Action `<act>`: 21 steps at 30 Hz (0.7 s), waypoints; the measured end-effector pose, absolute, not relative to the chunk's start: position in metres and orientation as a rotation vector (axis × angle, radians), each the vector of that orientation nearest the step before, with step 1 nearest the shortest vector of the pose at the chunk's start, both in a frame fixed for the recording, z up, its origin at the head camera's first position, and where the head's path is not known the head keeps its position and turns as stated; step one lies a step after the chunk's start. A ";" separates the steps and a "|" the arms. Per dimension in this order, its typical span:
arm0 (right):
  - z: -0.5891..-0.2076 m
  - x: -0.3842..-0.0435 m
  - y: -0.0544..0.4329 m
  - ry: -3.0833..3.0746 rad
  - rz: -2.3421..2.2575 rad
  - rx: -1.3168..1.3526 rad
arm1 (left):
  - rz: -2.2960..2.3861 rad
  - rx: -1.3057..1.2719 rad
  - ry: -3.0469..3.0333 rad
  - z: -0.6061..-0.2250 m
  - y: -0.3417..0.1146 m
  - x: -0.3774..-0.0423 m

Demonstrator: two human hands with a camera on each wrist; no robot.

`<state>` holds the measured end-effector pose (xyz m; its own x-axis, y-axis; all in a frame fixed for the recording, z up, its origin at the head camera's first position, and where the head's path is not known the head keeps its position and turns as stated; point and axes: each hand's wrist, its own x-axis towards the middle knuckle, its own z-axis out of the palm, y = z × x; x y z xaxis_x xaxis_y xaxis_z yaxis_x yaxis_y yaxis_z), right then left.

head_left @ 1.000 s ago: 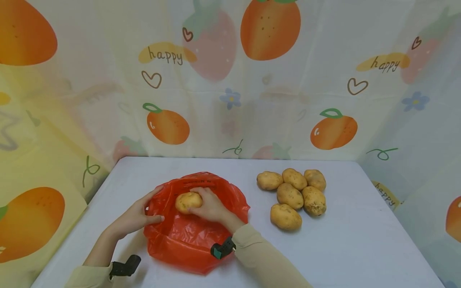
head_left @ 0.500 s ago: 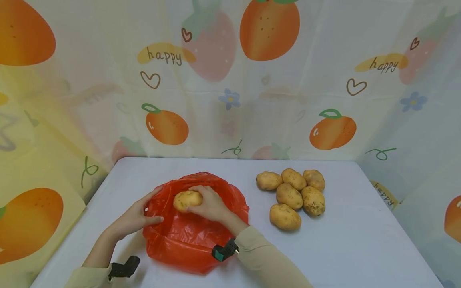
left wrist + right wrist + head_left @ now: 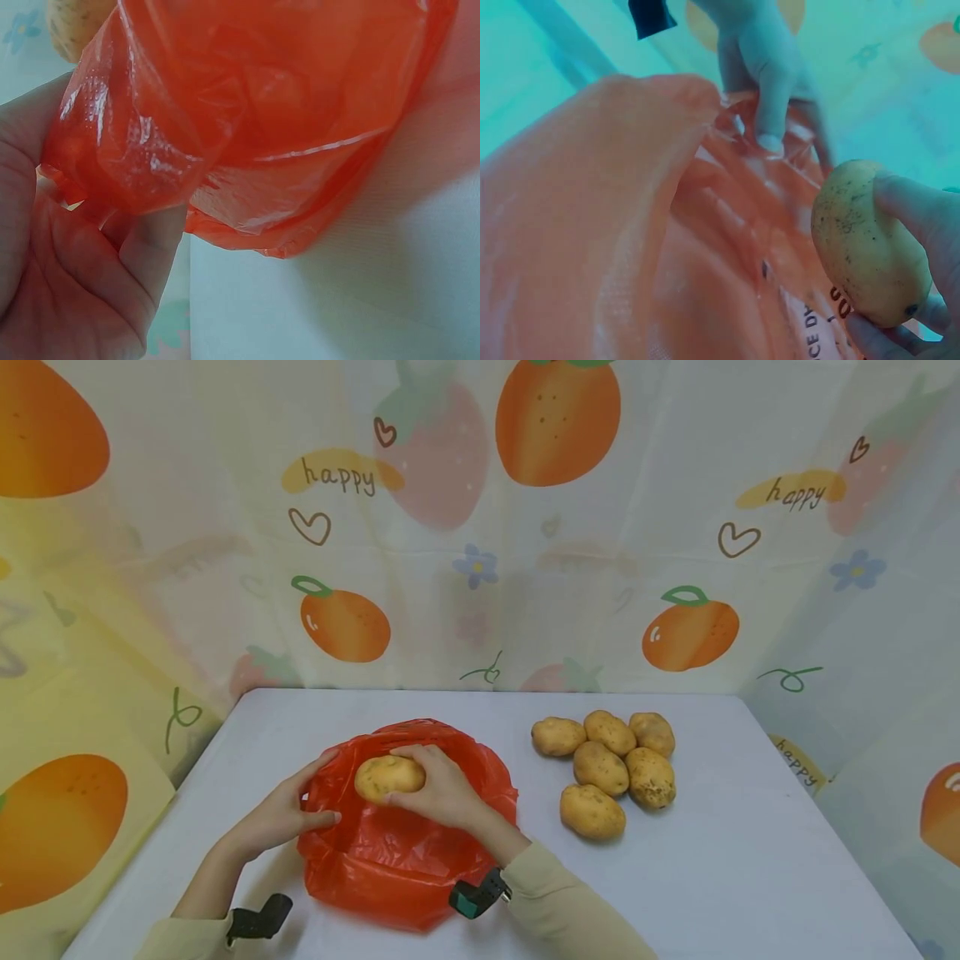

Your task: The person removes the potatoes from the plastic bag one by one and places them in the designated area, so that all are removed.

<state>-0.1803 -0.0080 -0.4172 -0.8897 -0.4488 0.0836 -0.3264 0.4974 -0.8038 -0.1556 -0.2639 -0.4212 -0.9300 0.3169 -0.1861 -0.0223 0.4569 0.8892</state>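
Observation:
A red plastic bag [image 3: 375, 885] stands with its mouth spread wide on the white table. My left hand [image 3: 273, 814] grips the bag's left rim, thumb inside the mouth and fingers outside; the left wrist view shows the film pinched there. Over the opening, my right hand [image 3: 446, 793] holds a potato [image 3: 381, 778] between thumb and fingers. The right wrist view shows this potato [image 3: 866, 244] as yellow-brown with dark specks, close to the printed inner wall of the bag. The bottom of the bag is hidden.
Several loose potatoes [image 3: 602, 768] lie clustered to the right of the bag. A fruit-patterned curtain [image 3: 555, 610] hangs behind the white table [image 3: 735, 852] and down both sides. A black camera [image 3: 258, 917] is worn on the left wrist, another [image 3: 480, 893] on the right.
My right hand has lifted the potato a little and shifted it slightly left over the bag's mouth. The left hand keeps its grip on the rim. The whole view has drifted slightly.

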 end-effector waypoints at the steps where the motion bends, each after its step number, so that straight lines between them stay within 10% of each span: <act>1: -0.416 -0.179 -0.007 2.600 -1.356 -0.669 | 1.463 0.247 2.386 -0.421 -0.264 -0.155; 21: -0.405 -0.163 0.022 2.641 -1.493 -0.732 | 1.440 0.239 2.417 -0.423 -0.267 -0.155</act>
<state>-0.1626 0.0222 -0.4055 -0.8899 -0.4068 0.2065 -0.3867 0.4323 -0.8146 -0.1555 -0.2671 -0.4226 -0.9359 0.3008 -0.1831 -0.0177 0.4790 0.8776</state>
